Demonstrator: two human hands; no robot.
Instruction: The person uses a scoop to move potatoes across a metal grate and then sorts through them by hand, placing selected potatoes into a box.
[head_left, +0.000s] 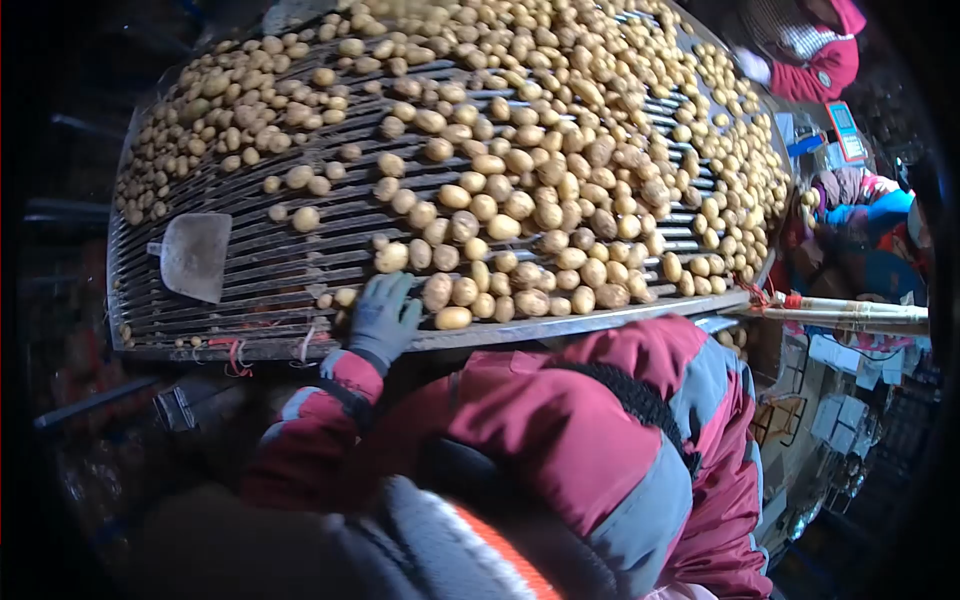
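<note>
My left hand, in a grey-green glove, rests at the near edge of the slatted metal grate. Its fingers are spread and grip nothing, with the tips close to a potato. Another potato lies just to the right of its thumb. Many loose potatoes cover the middle and right of the grate. My right hand does not show; only the red and grey jacket fills that side.
A metal scoop lies on the grate at left. A co-worker's red sleeve and pale glove are at the far right corner. Poles extend from the right edge. Red ties hang along the near rail.
</note>
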